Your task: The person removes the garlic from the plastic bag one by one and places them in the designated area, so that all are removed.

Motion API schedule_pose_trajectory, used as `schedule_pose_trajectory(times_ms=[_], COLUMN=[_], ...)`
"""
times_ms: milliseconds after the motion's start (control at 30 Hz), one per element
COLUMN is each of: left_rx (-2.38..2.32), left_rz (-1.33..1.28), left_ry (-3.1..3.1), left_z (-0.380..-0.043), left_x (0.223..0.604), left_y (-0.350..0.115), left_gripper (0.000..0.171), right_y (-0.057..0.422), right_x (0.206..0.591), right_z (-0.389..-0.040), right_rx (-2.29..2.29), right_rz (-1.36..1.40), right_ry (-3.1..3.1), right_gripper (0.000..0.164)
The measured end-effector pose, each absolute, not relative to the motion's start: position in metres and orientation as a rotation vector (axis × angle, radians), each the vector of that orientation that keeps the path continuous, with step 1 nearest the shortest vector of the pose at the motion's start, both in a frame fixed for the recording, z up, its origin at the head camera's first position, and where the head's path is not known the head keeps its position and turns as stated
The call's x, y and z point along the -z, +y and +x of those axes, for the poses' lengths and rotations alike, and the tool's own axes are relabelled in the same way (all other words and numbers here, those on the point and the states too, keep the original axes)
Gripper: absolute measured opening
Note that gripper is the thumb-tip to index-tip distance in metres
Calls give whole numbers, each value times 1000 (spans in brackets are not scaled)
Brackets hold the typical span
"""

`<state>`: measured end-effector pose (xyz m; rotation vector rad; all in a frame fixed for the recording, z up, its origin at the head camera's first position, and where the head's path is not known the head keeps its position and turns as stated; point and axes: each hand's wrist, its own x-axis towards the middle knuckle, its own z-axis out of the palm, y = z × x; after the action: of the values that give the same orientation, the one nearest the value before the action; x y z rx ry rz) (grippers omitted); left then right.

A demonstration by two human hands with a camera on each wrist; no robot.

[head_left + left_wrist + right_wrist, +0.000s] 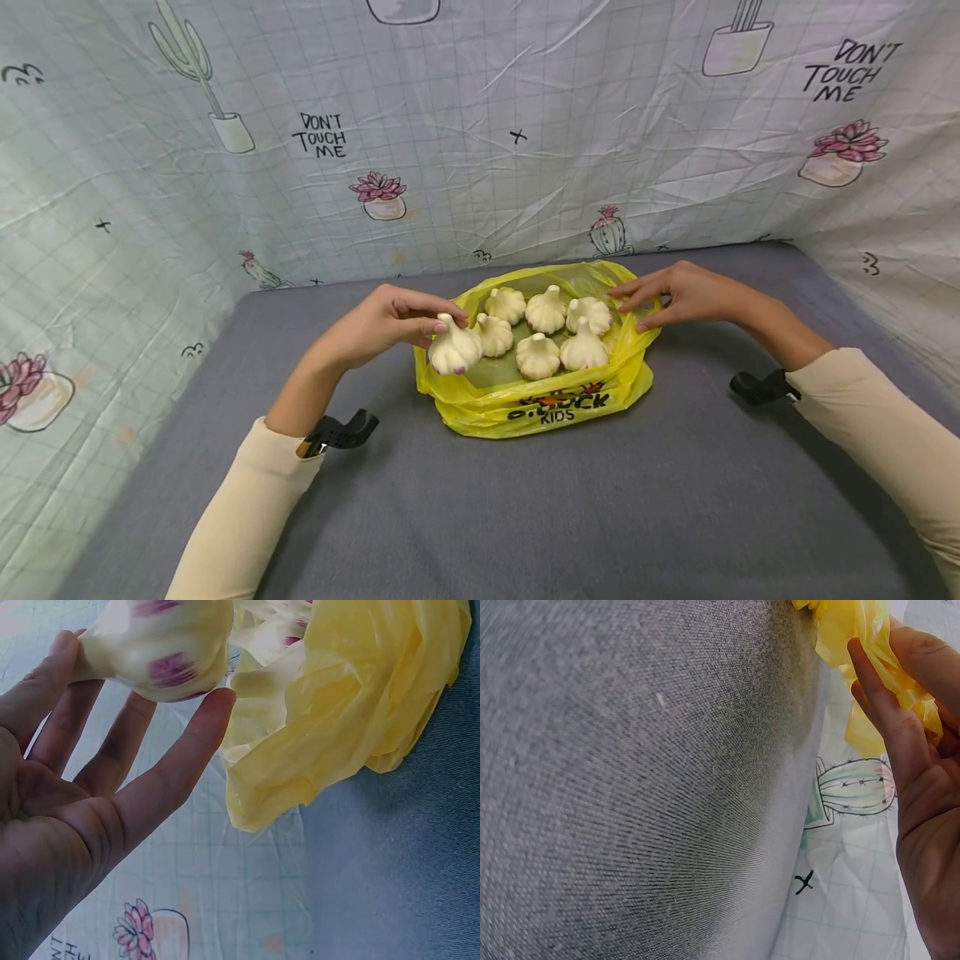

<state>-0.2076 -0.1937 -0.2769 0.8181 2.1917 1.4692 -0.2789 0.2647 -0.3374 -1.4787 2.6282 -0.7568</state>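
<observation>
My left hand point(390, 318) pinches a white garlic bulb point(454, 348) by its neck, over the left rim of a yellow plastic bag point(480, 412). Purple patches mark that garlic bulb point(169, 649) in the left wrist view. Inside the wide-mouthed bag lie several more garlic bulbs point(546, 310), mostly with their stems up. At the bag's right rim, my right hand point(693, 292) grips the plastic between thumb and fingers. The right wrist view shows the yellow bag point(874, 645) bunched between the thumb and fingers of that hand.
The bag sits on a dark grey cloth-covered table point(540, 508), near its back edge. A pale curtain point(465, 125) printed with cacti and lettering hangs behind and along the sides. Black wrist mounts point(347, 429) stick out at both cream sleeves point(251, 508).
</observation>
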Motion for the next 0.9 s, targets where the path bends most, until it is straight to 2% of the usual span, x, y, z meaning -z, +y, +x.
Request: schedule_pose_trajectory(times_ms=[533, 900], left_rx=[-1483, -1500], left_rz=[774, 744], left_ry=[2353, 2492], left_z=[-198, -196], left_x=[272, 271], left_y=[-214, -232], left_gripper=[28, 21], right_y=[262, 263], right_x=[337, 339], right_z=[-275, -276], right_rx=[774, 765], right_rz=[-1480, -1461], right_ry=[2626, 2619], right_gripper=[34, 32])
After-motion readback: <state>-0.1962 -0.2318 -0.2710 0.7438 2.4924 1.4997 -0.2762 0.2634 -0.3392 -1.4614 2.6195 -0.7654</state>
